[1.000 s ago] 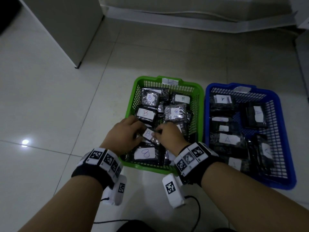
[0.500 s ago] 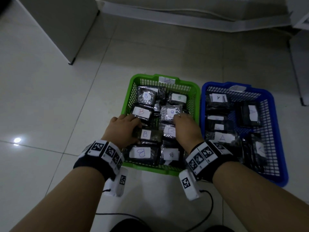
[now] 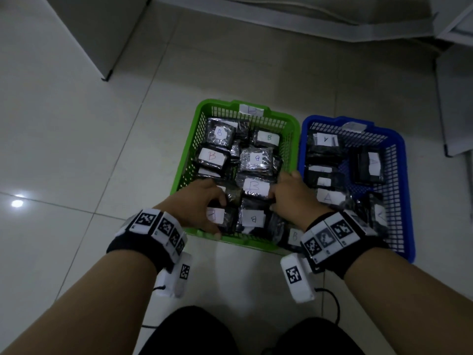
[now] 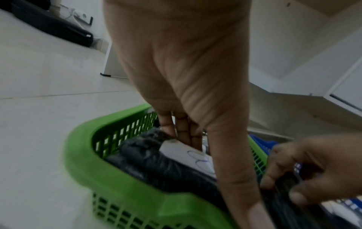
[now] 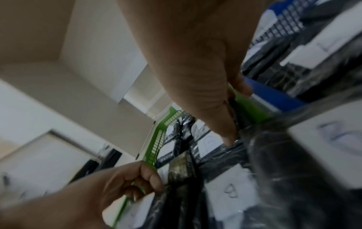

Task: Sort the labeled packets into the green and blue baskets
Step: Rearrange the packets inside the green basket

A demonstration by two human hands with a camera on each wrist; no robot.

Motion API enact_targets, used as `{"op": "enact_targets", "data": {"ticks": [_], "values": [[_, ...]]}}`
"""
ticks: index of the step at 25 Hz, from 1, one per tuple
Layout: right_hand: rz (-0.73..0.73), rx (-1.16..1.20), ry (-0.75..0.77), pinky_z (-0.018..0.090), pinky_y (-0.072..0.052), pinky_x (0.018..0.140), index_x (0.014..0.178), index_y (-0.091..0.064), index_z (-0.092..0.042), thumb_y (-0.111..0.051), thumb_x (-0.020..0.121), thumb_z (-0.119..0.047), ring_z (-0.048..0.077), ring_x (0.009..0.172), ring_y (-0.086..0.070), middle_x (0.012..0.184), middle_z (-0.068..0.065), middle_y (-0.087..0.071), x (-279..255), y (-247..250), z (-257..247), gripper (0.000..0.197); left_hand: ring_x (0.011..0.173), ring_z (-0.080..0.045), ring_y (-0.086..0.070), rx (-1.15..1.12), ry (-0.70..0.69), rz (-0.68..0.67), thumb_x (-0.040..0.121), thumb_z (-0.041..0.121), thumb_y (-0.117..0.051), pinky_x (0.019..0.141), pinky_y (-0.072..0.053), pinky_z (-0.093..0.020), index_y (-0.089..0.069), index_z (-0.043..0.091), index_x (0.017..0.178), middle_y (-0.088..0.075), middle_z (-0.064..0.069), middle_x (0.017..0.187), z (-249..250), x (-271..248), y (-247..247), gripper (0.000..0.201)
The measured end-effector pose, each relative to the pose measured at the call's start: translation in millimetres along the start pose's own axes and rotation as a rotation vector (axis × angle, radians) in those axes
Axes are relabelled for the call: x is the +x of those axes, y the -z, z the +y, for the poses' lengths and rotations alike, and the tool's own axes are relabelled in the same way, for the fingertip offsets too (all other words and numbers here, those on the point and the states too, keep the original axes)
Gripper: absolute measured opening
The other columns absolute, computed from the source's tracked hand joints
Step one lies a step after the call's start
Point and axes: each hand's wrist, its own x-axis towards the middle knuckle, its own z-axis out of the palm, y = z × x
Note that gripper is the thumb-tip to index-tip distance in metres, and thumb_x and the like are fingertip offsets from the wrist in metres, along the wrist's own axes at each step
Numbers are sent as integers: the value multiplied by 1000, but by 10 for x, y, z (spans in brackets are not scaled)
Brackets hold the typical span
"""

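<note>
The green basket (image 3: 184,160) holds several dark packets with white B labels. To its right, touching it, the blue basket (image 3: 407,201) holds several A packets. My left hand (image 3: 202,213) is at the green basket's near left corner. Its fingers curl behind a labelled packet (image 4: 166,167) and its thumb lies on the near side. My right hand (image 3: 289,198) is at the basket's near right side, with one finger on the rim between the baskets. Its curled fingers hold a dark packet (image 3: 277,224). Another B packet (image 3: 294,237) lies under that wrist.
Both baskets stand on a pale tiled floor (image 3: 76,149). A grey cabinet (image 3: 102,34) stands at the far left and white furniture (image 3: 455,98) at the right. A wall base runs along the back. My dark knees (image 3: 192,329) and a cable are below.
One second ago both hands held one B packet over the basket's middle. They let it go and moved apart, and each now holds a packet at the near side.
</note>
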Motion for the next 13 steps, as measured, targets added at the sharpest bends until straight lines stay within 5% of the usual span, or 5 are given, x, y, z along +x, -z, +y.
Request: {"op": "enact_targets", "data": {"ticks": [3,8,13], "values": [[-7,50,21,34,-39,96,111,-66,-7,-57,87,-1,30,125,-32,124,12,-44,-75,31,-34,26,103,-12,-46,-9,9,27,55,45,-85,90,-44,-30,-58,28,106,-48,6,109,32,-9,-63,61],[-93,98,139,34,-35,104,120,-64,-16,-54,85,4,31,130,-26,133,9,-39,-219,134,85,41,100,-14,-49,62,55,53,61,34,-84,86,-46,-32,-59,27,100,-51,7,102,138,30,-19,47],[-17,94,257,27,-34,85,107,-67,-10,-55,84,4,27,117,-36,122,9,-47,-232,85,164,28,99,-18,-53,74,88,35,68,28,-81,85,-45,-30,-63,21,102,-58,0,105,209,81,4,39]]}}
